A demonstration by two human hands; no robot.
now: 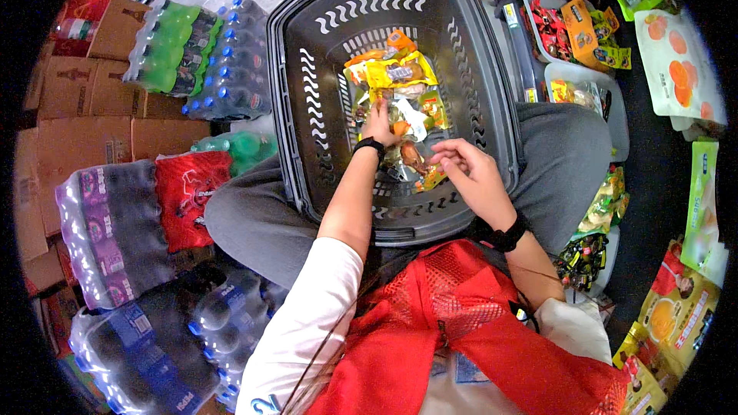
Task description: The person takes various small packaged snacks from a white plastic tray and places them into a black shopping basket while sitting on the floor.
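A black plastic shopping basket (323,138) stands between my knees, with several packaged snacks on its floor. My left hand (379,125) reaches down inside, its fingertips at a yellow snack packet (398,72); whether they grip anything is hidden. Beside that hand lies a white-and-clear wrapper (410,120). Over the right side of the basket is my right hand (470,170), fingers loosely bent and apart, with nothing visible in it. Just left of its fingertips sits a clear vacuum pack of brown food (413,157). An orange packet (400,40) rests at the far end of the pile.
On the left are shrink-wrapped bottle packs (130,230), cardboard boxes (83,144) and a red bag (193,199). To the right, white plastic bins (620,121) hold small snack packets, beside a dark shelf surface (646,184). My grey-trousered knees flank the basket.
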